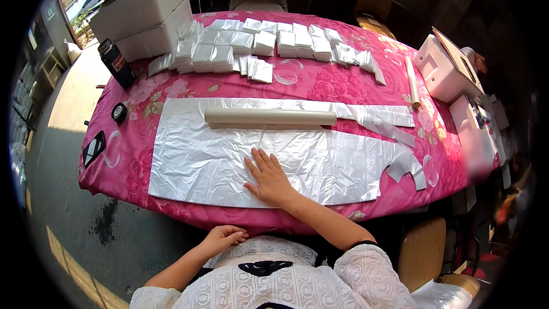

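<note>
A crinkled white plastic sheet lies flat on a table covered in pink floral cloth, strips trailing from its right end. The right hand rests on it palm down, fingers spread, near the sheet's front edge. A long beige-grey tube lies across its far part. Bare pink cloth separates the sheet from stacked white folded packets. Off the table's front edge, the left hand is loosely curled; whether it pinches anything, I cannot tell.
</note>
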